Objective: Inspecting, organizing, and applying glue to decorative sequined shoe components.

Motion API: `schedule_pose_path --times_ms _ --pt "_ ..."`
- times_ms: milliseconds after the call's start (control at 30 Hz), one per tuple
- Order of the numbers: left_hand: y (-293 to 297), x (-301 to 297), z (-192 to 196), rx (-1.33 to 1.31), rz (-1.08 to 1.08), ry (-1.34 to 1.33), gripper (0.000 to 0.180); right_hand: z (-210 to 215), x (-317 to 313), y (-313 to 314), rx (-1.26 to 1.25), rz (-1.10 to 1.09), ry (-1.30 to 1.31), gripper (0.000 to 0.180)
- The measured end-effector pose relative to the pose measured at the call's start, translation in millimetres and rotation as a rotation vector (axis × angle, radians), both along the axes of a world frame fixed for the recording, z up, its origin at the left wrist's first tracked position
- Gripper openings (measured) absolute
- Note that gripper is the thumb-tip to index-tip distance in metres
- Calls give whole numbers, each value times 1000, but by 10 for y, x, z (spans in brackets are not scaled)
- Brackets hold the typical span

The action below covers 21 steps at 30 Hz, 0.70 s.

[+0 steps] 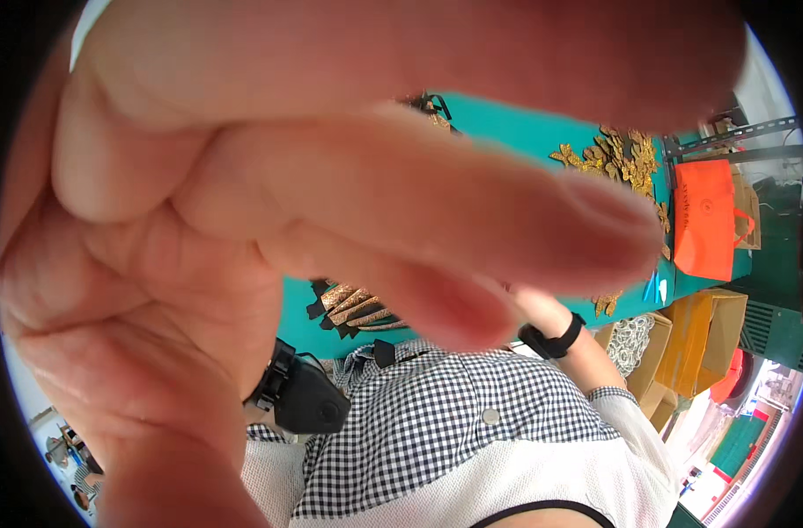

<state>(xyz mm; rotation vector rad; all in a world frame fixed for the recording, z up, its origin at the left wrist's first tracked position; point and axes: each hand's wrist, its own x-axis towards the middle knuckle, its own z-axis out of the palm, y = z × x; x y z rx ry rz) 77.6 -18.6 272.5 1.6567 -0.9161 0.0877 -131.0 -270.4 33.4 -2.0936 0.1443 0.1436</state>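
My left hand (243, 229) is raised right up to the camera and fills most of the view, blurred, palm at the left and fingers stretched out to the right, a little apart, with nothing in them. A black strap with a small black device (306, 400) sits at its wrist. My right forearm, with a black wristband (553, 339), reaches up toward the teal table (525, 132); my right hand is almost wholly hidden behind the left fingers. Brown and gold glittery strips with black ends (353, 308) lie on the table just under the fingers.
A heap of gold glitter leaf-shaped cutouts (617, 158) lies at the table's far right, beside an orange bag (705, 220). Cardboard boxes (705, 339) stand on the floor at the right. My black-and-white checked shirt (454, 422) fills the lower middle.
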Motion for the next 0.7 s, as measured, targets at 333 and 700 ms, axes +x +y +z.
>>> schedule_pose_path --times_ms 333,700 --pt "-266 -257 104 35 95 -9 72 2269 866 -24 491 339 -825 133" --pt "113 -151 76 -2 128 -83 70 2407 941 -61 368 306 -849 133"
